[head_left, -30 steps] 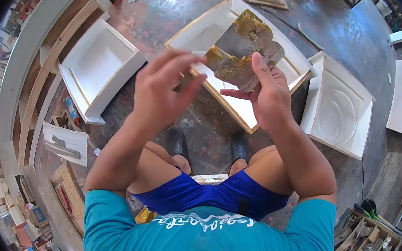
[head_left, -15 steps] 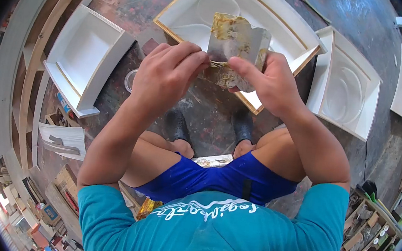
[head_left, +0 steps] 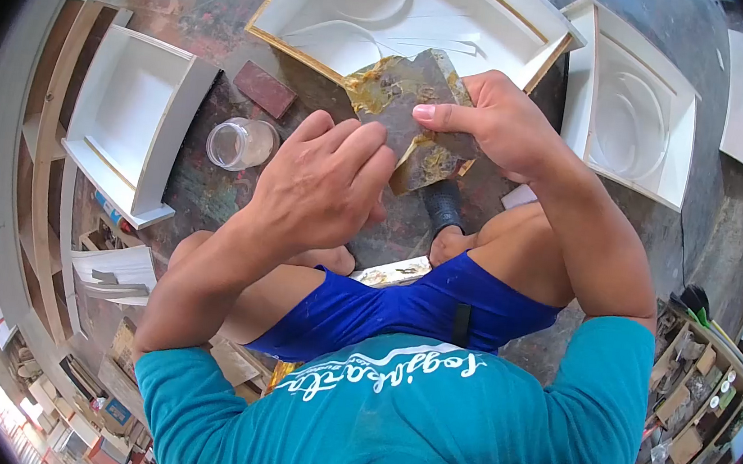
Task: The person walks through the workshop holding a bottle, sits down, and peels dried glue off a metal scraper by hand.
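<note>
My right hand (head_left: 501, 123) grips a flat grey board (head_left: 403, 99), its thumb pressed on the face. Yellow-brown crusted residue covers the board's corners and lower edge. Beside the board's left side is my left hand (head_left: 328, 169), its fingers curled in. What those fingers hold, if anything, is hidden behind the knuckles. Past my left wrist a clear round jar (head_left: 242, 144) with pale contents stands on the floor, and a reddish-brown block (head_left: 264, 89) lies just beyond it.
A large white tray-like frame with wooden edging (head_left: 457, 19) lies ahead. Smaller white frames flank it, one on the left (head_left: 126, 107) and one on the right (head_left: 632, 123). Wooden shelving (head_left: 53, 144) lines the far left. Offcuts and tools fill a rack (head_left: 699, 393) at lower right.
The board has tilted and shifted slightly down. My left hand has moved down from the board's edge, its fingers curled. The view has shifted, bringing the jar and block into fuller sight.
</note>
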`<state>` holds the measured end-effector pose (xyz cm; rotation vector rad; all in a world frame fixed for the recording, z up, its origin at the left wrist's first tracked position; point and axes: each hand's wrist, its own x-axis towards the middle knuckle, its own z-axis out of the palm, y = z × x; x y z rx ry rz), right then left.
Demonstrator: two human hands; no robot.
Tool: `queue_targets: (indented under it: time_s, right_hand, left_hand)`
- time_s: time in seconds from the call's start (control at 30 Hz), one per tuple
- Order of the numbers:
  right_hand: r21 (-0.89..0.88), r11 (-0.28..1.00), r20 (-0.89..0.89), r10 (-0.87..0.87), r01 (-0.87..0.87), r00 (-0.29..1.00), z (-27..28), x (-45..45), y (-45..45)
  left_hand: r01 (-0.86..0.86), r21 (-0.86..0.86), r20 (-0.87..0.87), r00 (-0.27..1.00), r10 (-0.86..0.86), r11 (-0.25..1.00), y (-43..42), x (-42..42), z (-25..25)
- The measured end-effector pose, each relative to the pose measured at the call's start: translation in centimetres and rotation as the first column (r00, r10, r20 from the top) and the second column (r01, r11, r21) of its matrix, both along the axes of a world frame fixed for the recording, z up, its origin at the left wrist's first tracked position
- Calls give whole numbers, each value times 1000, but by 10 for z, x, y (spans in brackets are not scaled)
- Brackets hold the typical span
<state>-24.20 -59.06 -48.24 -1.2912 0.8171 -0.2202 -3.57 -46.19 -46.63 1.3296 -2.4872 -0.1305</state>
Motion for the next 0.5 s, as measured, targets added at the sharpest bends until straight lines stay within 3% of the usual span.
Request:
queue_targets:
  time_s: [0.17,0.5]
  right_hand:
    - [65,997,-73,35,-30,997,21,-10,7]
    - [59,997,19,56,-58,998,29,-29,10]
  left_hand:
    - [75,43,-168,983,-67,996,6,-5,6]
    - [173,47,-431,892,-137,984,25,5,6]
